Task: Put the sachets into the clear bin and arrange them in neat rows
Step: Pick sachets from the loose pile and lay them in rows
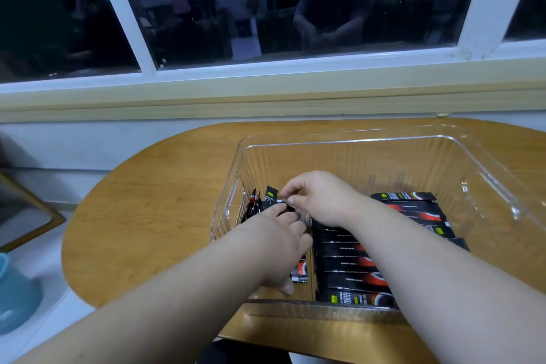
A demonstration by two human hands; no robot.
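A clear ribbed plastic bin [487, 186] stands on a round wooden table [141, 216]. Black sachets with red and white print [348, 275] lie flat in a row across the bin's floor, with more behind them at the right. A small bundle of sachets [255, 204] stands upright against the bin's left wall. Both hands are inside the bin at its left side. My left hand [277, 245] grips a few sachets held on edge; one end shows below it. My right hand [319, 198] pinches the top end of a sachet just above the left hand's fingers.
A window sill [266, 97] and dark window run behind the table. A blue round object [11, 289] sits on the floor at the far left, beside a wooden frame [44, 210]. The far half of the bin holds no sachets.
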